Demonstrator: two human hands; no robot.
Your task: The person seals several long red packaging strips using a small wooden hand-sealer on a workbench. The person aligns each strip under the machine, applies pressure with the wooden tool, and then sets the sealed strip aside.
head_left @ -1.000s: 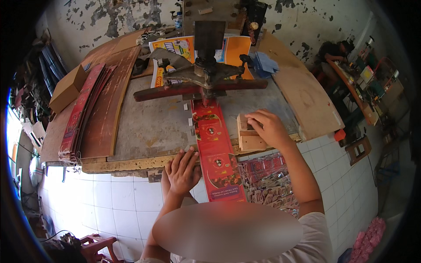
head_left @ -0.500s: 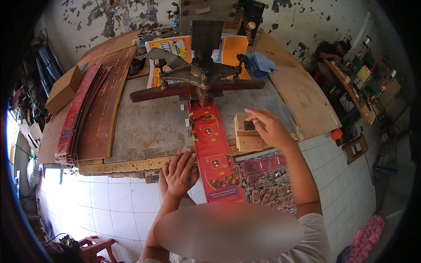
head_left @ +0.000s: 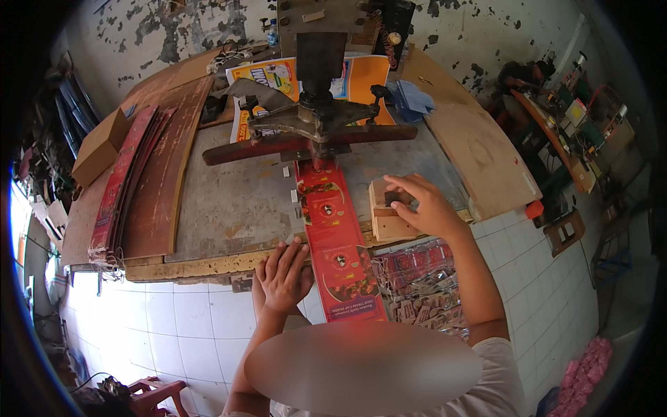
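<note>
A long red printed strip [head_left: 335,233] runs from under the dark metal press head [head_left: 321,124] across the grey metal table [head_left: 236,208] and over its front edge. Just left of the strip, my left hand [head_left: 285,278] rests at that edge, fingers stretched out and holding nothing. My right hand [head_left: 429,207] is over a wooden block [head_left: 393,228] with a dark piece on top, right of the strip. Its index finger reaches out over the block, and the thumb is at the dark piece. The other fingers are partly hidden.
Red printed strips [head_left: 125,184] lie stacked on brown boards at the left, beside a cardboard box [head_left: 99,149]. Small pale blocks [head_left: 294,196] line the strip's left side. Shiny printed packaging [head_left: 420,281] lies below the front edge. Another person [head_left: 524,75] sits at the far right.
My right hand's fingers have come down slightly, and the thumb has shifted toward the dark piece on the block. My left hand and the red strip show no clear movement.
</note>
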